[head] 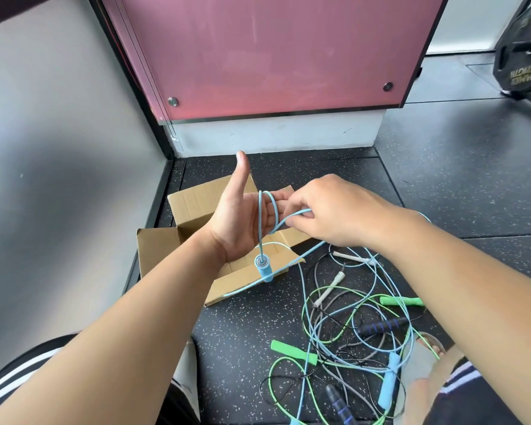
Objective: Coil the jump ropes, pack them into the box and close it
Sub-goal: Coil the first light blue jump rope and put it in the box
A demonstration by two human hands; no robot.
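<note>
**Item: blue jump rope, coiling begun.**

- Left hand: held upright over the box, palm turned toward the wearer, thumb raised, fingers straight and pointed toward the other hand. It was open and served as a former. Two turns of cord were seen laid around the fingers.
- Blue handle: hung just below the heel of the left hand, long axis roughly vertical, cord end uppermost.
- Right hand: fingers curled, the cord pinched between thumb and fingertips just beside the left fingertips.
- Key relation: the working cord ran leftward from the right-hand pinch to the left fingers. The turns lay up and down across the palm, so the next wrap was judged to pass over the fingertips and down behind the hand. The right hand was the nearer to the slack.
- Slack: trailed down across a box flap toward the floor at the right. Its exact run through the pile could not be traced.
- Second blue handle: on the floor near the right knee, well apart from both hands.
- Box: cardboard, flaps open, on the floor beneath and beyond the left hand. Its contents were hidden.
- Uncoiled, tangled on the floor to the right: green handles, white handles, dark banded handles.
- Progress was judged early; nothing was seen packed.
</note>
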